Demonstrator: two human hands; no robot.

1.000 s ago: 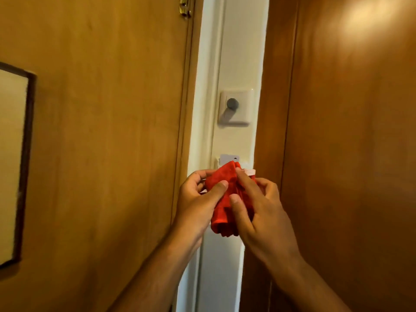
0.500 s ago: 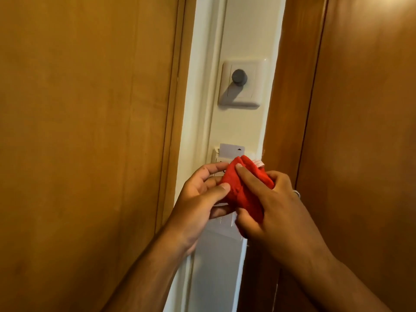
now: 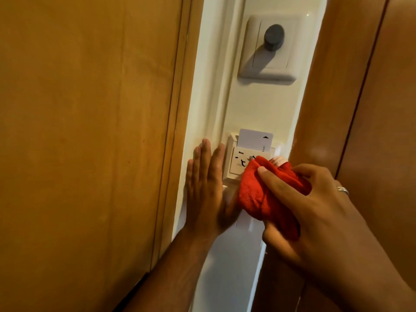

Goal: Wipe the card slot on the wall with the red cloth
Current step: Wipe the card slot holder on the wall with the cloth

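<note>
Head view showed your right hand [image 3: 315, 206] bunched around the red cloth [image 3: 265, 194], pressed on the lower right of the card slot [image 3: 243, 161], while your left hand [image 3: 204, 188] lay spread flat on the wall [image 3: 258, 109] just beside it. A card [image 3: 254, 140] stood in the slot, and an upward swipe could have snagged and dislodged it. Room was tight: wooden panels flanked the narrow strip, so vertical strokes looked easiest.
</note>
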